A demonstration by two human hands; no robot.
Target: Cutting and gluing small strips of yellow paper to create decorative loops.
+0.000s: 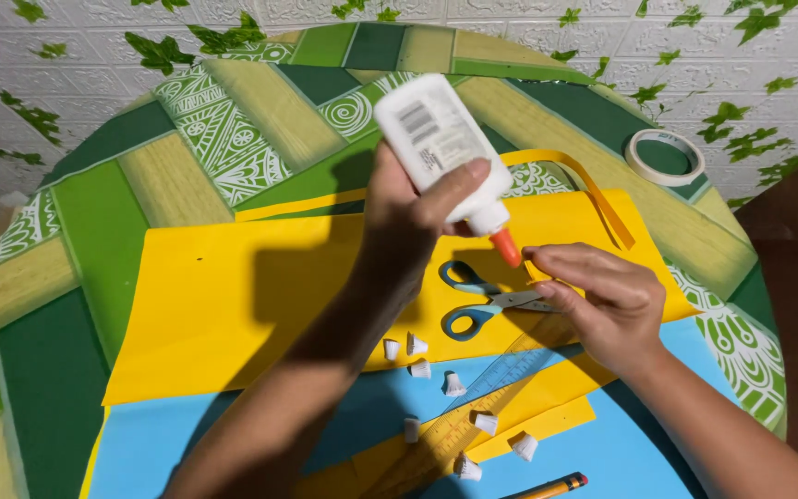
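- Head view, looking down on a round worktop (76, 231) patterned in green and straw-coloured panels.
- Left hand (408, 208): closed around a white glue bottle (436, 143), held tilted with its orange nozzle (506, 248) pointing down and right, just beside the right fingertips.
- Right hand (598, 296): fingers curled, thumb and forefinger pinched on a small yellow paper piece (538, 275); the piece was mostly hidden by the fingers, so its shape could not be told.
- Large yellow paper sheet (233, 305): lay flat across the middle of the worktop, under both hands.
- Yellow paper strip (593, 189): curled upward at the far right of the sheet.
- Blue paper sheet (168, 444): lay nearest the viewer, partly under the yellow sheet.
- Smaller yellow paper piece (547, 416): rested on the blue sheet, at near right.
- Scissors (473, 296) with blue handles: lay on the yellow sheet, between the two forearms, blades pointing right under the right hand.
- Clear ruler (482, 393): lay slantwise across the near yellow piece and the blue sheet.
- Small white paper cones (417, 345): several scattered near the scissors and along the ruler.
- Pencil (551, 486): yellow, at the near edge.
- Roll of tape (664, 155): at the far right edge of the worktop, well apart from the hands.
- Wall (66, 55): white, embossed, with green leaf vines, beyond the worktop.
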